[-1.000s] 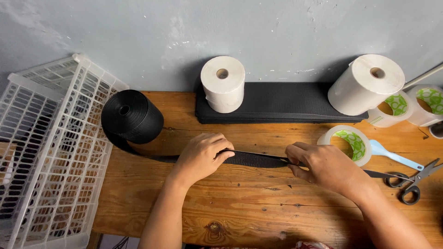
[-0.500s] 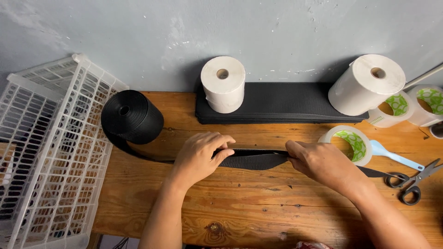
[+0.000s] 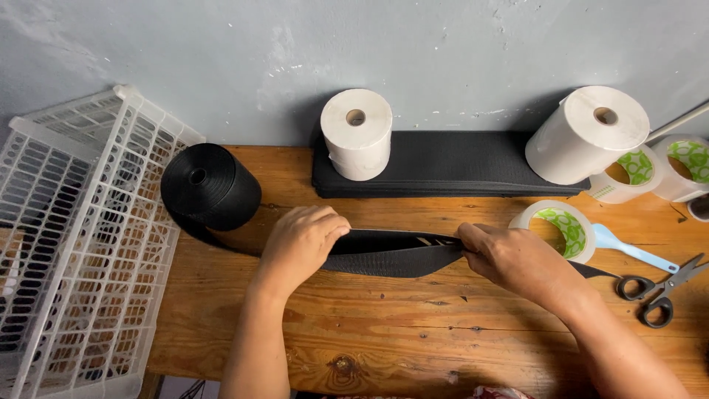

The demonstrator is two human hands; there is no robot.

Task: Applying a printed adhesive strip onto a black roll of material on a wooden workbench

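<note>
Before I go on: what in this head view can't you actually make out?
- Head view: how the left hand grips the flat black woven strip; its fingers cover it.
- The strip's far end, under the right hand.
- The clear tape roll at the right edge, cut off.
- The white plastic crate, cut off left.

A wooden desk stands against a grey wall. On it lie a black webbing roll at the left, its strap drawn flat across the middle, a black folded stack at the back bearing two white paper rolls, tape rolls, a blue plastic spoon and scissors at the right.
</note>
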